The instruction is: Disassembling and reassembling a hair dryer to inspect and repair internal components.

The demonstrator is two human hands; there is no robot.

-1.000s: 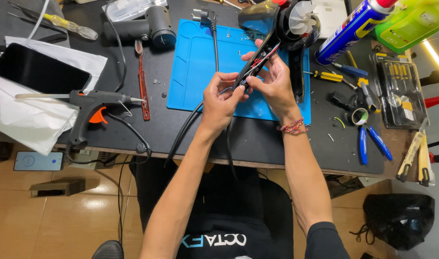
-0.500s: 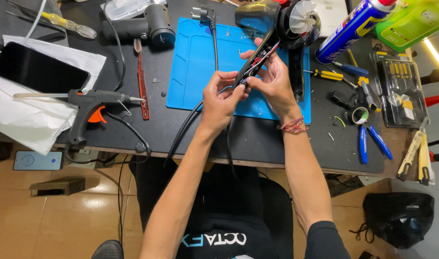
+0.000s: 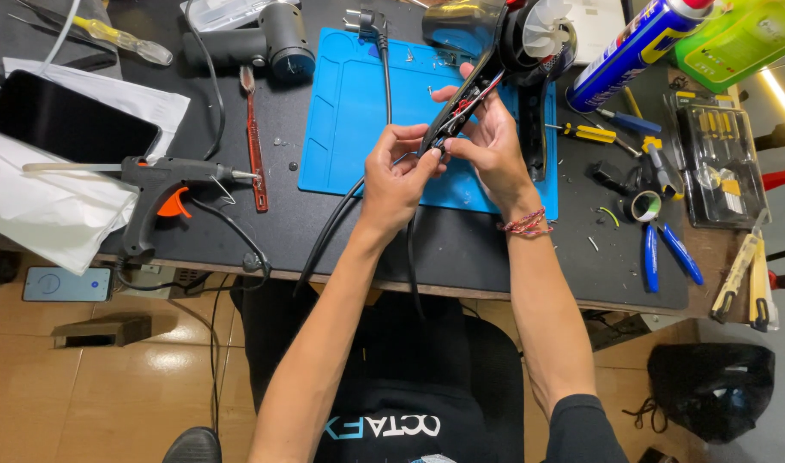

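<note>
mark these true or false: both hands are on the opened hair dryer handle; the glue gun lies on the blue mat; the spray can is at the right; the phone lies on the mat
1. Both hands, left hand and right hand, grip the black opened hair dryer handle: true.
2. The black-and-orange glue gun lies on the blue silicone mat: false, it lies left of the mat.
3. The blue-and-yellow spray can is at the right: true.
4. The black phone lies on the mat: false, it rests on white paper.

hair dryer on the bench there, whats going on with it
A person has an opened-up black hair dryer lifted over a blue work mat. The left hand and right hand both pinch the bared handle, where red wires show. Its black power cord trails off the table edge. A glue gun, blue pliers and a spray can lie around.
</note>
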